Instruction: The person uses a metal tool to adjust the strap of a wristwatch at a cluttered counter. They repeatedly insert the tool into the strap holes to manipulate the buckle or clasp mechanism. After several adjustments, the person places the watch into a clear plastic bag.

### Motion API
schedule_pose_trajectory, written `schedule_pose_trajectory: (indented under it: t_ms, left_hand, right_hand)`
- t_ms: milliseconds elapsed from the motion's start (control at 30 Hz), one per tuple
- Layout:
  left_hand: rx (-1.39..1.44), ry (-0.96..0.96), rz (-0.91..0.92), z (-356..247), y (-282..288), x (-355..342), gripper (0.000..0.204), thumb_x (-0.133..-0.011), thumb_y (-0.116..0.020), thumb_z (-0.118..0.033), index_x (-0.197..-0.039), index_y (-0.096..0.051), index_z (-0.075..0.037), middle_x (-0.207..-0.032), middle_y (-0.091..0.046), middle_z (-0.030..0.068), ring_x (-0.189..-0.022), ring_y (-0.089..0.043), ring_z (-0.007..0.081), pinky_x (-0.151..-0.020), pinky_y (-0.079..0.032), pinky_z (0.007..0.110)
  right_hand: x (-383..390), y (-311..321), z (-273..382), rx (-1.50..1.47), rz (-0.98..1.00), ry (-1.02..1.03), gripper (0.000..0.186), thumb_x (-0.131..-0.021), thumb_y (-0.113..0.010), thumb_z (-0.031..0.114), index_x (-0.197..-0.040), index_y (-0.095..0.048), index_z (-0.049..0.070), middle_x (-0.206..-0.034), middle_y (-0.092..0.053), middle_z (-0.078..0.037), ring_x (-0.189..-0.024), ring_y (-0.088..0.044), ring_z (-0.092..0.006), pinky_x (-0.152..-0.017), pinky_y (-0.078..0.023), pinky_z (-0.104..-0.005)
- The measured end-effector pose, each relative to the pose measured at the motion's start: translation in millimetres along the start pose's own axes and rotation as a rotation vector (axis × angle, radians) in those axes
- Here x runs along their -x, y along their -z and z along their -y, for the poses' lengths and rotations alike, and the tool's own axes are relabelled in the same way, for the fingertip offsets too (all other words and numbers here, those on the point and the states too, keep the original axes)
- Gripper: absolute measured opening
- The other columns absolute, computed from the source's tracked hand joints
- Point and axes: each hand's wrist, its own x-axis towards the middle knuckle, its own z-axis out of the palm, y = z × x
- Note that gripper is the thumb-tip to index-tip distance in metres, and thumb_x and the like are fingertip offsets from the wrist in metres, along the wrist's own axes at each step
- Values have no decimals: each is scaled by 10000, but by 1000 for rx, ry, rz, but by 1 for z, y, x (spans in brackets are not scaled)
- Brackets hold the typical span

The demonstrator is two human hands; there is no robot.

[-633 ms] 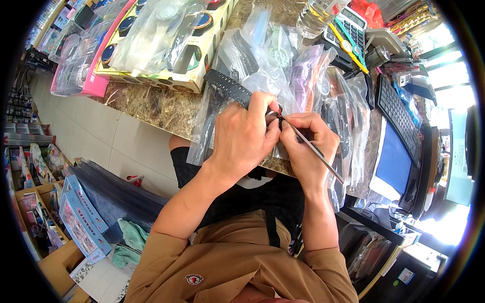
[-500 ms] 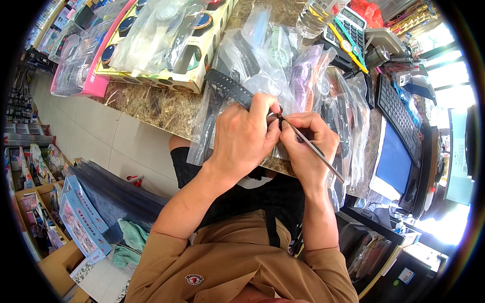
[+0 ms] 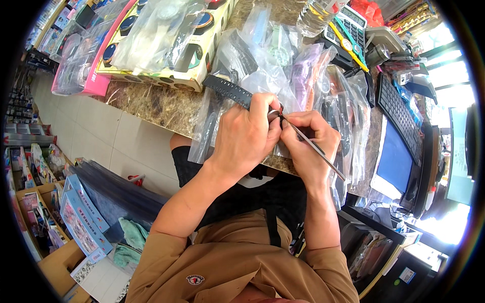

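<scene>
My left hand [image 3: 243,132] is closed on a watch, whose black perforated strap [image 3: 226,89] sticks out to the upper left. Most of the watch's case is hidden behind my fingers. Close against it, my right hand [image 3: 314,146] pinches a thin metal rod-like tool [image 3: 332,165]. The tool slants from the watch down to the lower right; its working tip is too small to make out. Both hands are above the table's near edge, over clear plastic bags [image 3: 268,76] with watches and straps inside.
A yellow display box of watches [image 3: 166,80] and a pink-edged clear case [image 3: 96,88] stand at the left. Toward the right are a calculator [image 3: 353,17], a yellow watch [image 3: 346,45], a water cup [image 3: 318,20], a keyboard [image 3: 396,111] and a blue pad [image 3: 394,156].
The black strap's free end has dipped slightly. Both hands keep nearly the same place and grip, with the tool still at the watch.
</scene>
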Motion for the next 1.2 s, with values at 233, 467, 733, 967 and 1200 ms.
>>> schedule_pose_trajectory:
  t_ms: [233, 467, 733, 967, 1200]
  left_hand:
    - [4, 26, 21, 0, 1, 1, 468, -844, -833, -19, -1187, -516, -58, -835, -766, 114, -696, -745, 350, -661, -544, 455]
    - [19, 45, 46, -2, 3, 0, 394, -890, -777, -51, -1190, -523, -41, -819, -737, 143, -731, -726, 385, -691, -559, 479]
    - [-13, 41, 54, -2, 5, -3, 396, -903, -764, -50, -1197, -499, -41, -786, -721, 146, -710, -715, 400, -698, -562, 483]
    - [-16, 53, 60, -3, 5, -4, 405, -902, -767, -51, -1204, -496, -42, -786, -718, 152, -715, -715, 400, -700, -561, 488]
    - [-7, 58, 59, -3, 4, -2, 427, -896, -774, -48, -1221, -498, -41, -806, -726, 157, -731, -717, 407, -712, -562, 487]
  right_hand:
    - [0, 0, 0, -6, 4, -3, 115, -842, -818, -16, -930, -743, -12, -926, -802, -123, -768, -759, -153, -724, -600, -287]
    - [-1, -2, 4, 59, -29, 9, 120, -844, -813, -10, -931, -730, -8, -915, -807, -119, -776, -764, -154, -745, -602, -288]
    - [0, -4, 2, 47, -43, 30, 133, -839, -811, -18, -927, -712, -7, -927, -806, -127, -789, -771, -167, -754, -605, -296]
    - [0, -4, 0, 40, -45, 34, 135, -837, -808, -22, -929, -710, -10, -940, -802, -134, -799, -775, -181, -756, -610, -302]
    - [-1, -4, -1, 29, -40, 55, 127, -845, -812, -18, -927, -715, -7, -933, -801, -131, -785, -775, -184, -747, -611, -303]
